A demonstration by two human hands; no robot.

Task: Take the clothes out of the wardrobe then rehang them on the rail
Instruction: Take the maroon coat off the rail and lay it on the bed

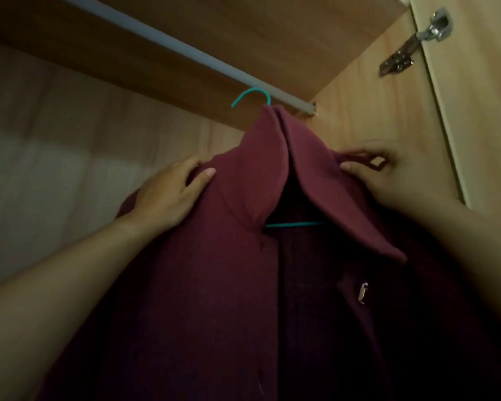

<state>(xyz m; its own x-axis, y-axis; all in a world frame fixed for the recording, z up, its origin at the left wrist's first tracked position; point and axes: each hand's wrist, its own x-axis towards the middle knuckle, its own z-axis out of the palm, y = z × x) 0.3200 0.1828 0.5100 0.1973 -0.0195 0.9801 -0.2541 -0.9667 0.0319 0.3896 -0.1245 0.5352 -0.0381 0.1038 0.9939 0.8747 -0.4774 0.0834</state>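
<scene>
Dark maroon collared shirt (214, 285) on teal wire hanger (252, 96), hooked over grey metal rail (156, 37). Left hand (168, 195) gripping one shoulder, thumb on top. Right hand (370, 169) pinching the other, apparently; fingers blurred.

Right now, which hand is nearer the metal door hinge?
Right. The right hand pinches the maroon shirt's shoulder, below-left of the metal door hinge; the left hand grips the opposite shoulder, much farther left.

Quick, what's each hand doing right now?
Left hand: closed on the maroon shirt at its shoulder.
Right hand: pinching the shirt's other shoulder.
</scene>
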